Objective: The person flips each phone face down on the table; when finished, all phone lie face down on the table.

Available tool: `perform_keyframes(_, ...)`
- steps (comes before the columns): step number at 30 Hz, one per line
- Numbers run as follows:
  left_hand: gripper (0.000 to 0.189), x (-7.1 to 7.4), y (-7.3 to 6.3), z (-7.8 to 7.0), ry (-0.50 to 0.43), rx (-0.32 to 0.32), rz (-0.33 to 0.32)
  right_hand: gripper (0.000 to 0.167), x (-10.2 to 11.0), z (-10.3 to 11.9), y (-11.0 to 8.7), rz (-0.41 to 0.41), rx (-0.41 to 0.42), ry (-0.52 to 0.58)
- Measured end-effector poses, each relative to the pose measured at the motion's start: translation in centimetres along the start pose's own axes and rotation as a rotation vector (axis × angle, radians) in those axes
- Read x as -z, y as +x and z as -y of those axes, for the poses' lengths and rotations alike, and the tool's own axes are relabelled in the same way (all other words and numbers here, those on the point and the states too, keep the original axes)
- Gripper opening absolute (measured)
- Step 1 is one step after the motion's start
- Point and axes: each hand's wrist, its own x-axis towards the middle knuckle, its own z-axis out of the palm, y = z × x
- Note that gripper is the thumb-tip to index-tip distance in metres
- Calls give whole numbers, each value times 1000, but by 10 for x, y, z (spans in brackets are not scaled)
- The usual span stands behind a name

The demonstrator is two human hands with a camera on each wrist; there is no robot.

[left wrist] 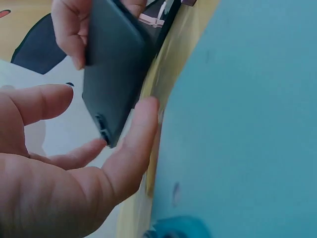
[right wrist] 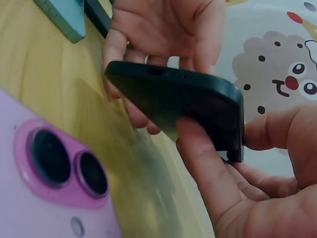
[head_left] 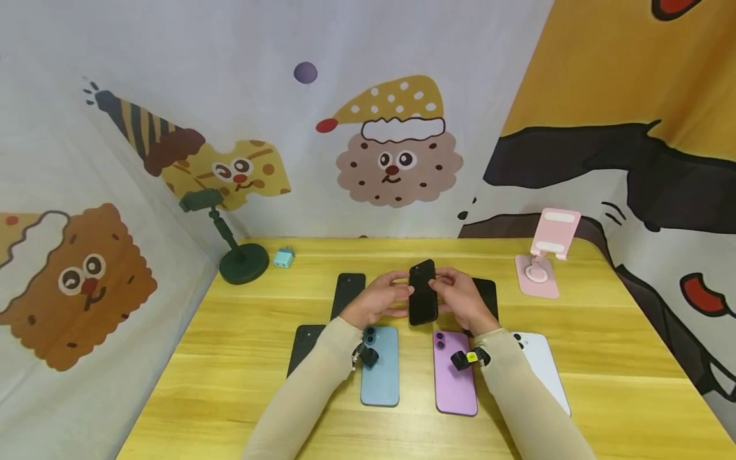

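A black phone [head_left: 422, 300] is held up off the wooden table, between both hands. My right hand [head_left: 462, 299] pinches it by its edges; in the right wrist view the thumb and fingers [right wrist: 210, 173] close on one end. On the other side is my left hand [head_left: 376, 301], its fingers spread. In the left wrist view, one left fingertip [left wrist: 99, 145] is at the corner with the camera lenses. A blue phone [head_left: 381, 380] and a purple phone [head_left: 454, 390] lie on the table, lens side up, beneath the wrists.
Dark phones [head_left: 347, 292] lie at the left, another [head_left: 489, 295] behind the right hand. A white phone [head_left: 546, 370] is partly under the right sleeve. At the back stand a green stand [head_left: 244, 263], a light-blue charger plug [head_left: 283, 257] and a pink phone stand [head_left: 555, 233].
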Motion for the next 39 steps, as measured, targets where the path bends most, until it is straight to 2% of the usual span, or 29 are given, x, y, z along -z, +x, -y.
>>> perform_keyframes(6,67,2,-2,2,19,13,3,45,-4,0,0,1,9,19)
perform_keyframes(15,74,8,-4,-2,78,26,-22,46,-2,-12,3,19,2,20)
perform_keyframes(22,77,13,-1,-6,124,32,-33,51,4,-15,8,51,-29,-60)
perform_keyframes(28,76,16,1,-3,172,36,-61,52,4,-15,10,76,-73,-100)
perform_keyframes(36,76,17,-2,-3,200,48,-59,50,1,-17,11,95,-52,-137)
perform_keyframes(39,74,17,-4,-3,205,47,-50,51,-1,-17,8,77,-42,-162)
